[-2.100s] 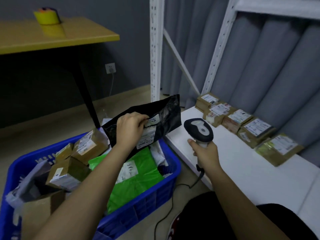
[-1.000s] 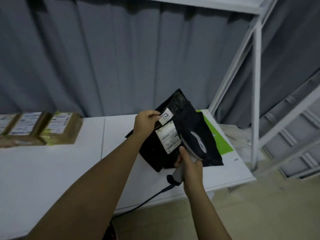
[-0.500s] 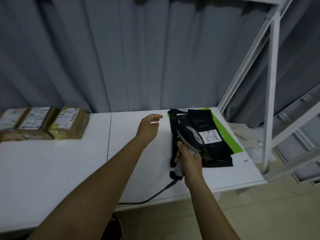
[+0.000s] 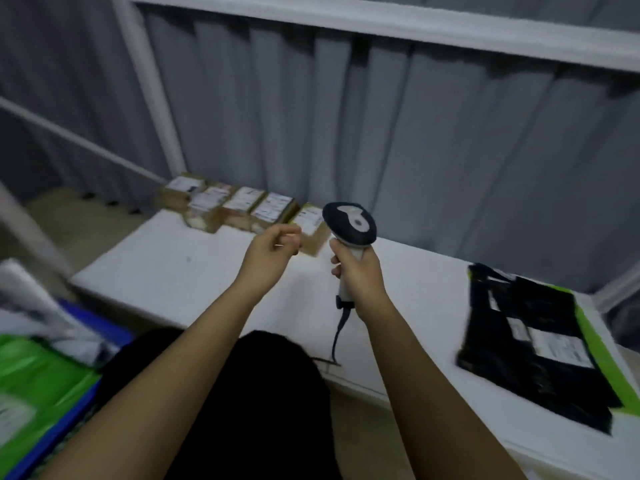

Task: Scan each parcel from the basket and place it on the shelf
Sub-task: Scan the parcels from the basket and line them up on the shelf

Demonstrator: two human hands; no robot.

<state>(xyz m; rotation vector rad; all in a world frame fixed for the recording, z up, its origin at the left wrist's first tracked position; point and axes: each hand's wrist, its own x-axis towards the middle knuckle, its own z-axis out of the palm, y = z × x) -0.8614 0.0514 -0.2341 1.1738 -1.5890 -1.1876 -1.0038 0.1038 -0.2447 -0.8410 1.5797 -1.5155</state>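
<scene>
My right hand point(image 4: 358, 275) grips the handle of a black and white barcode scanner point(image 4: 349, 225), held upright above the white shelf point(image 4: 194, 271). My left hand point(image 4: 273, 252) hovers empty beside it, fingers loosely curled. The black parcel point(image 4: 530, 344) with white labels lies flat at the shelf's right end, on top of a green parcel point(image 4: 602, 358). The blue basket point(image 4: 52, 434) shows at the lower left, with a green parcel point(image 4: 31, 375) and pale bags in it.
Several brown box parcels point(image 4: 239, 206) with white labels stand in a row along the shelf's back left. White shelf posts point(image 4: 152, 88) and a grey curtain rise behind. The scanner cable point(image 4: 341, 327) hangs over the shelf's front edge.
The black parcel left my left hand and now lies on the shelf. The view has swung left, away from it toward the basket. My left hand has drawn back, empty.
</scene>
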